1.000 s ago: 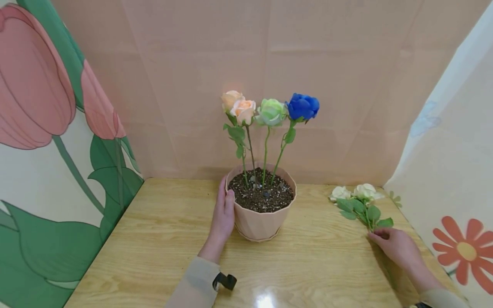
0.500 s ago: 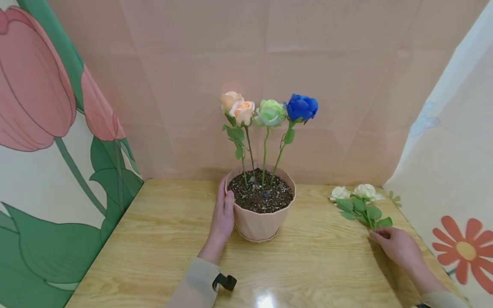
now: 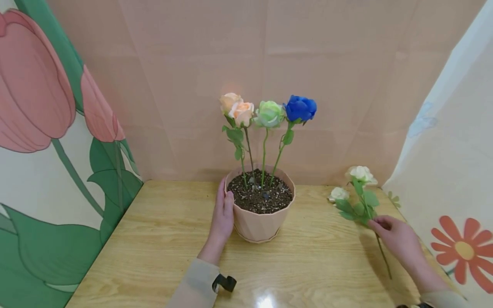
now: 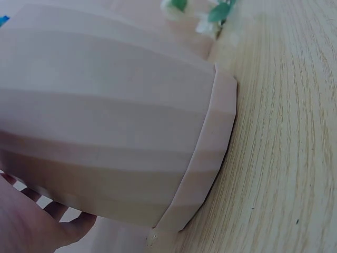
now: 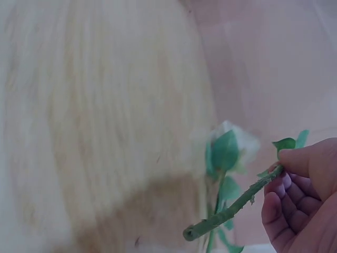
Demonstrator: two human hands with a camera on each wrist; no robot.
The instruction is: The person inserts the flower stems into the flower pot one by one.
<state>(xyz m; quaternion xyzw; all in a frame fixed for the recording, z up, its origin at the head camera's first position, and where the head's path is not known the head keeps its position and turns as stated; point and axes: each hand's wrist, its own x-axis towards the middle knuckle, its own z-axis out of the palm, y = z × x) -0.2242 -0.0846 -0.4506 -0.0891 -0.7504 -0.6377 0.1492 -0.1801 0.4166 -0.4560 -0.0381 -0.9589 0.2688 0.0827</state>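
Observation:
A pink faceted flower pot filled with dark soil stands on the wooden table. My left hand rests against its left wall, the thumb on the near side. At the right, my right hand pinches the green stem of a white rose between thumb and fingers. Its bloom tilts up off the table, and the cut stem end sticks out below the hand. A second white rose lies on the table just left of it, its leaves overlapping the held one.
Upright in the soil are two peach roses, a pale green rose and a blue rose. A pink cloth backdrop hangs behind the table. Flower-printed panels close off both sides.
My right hand has lifted one white rose partly off the table, its bloom rising away from the other. The left hand keeps its place on the flower pot.

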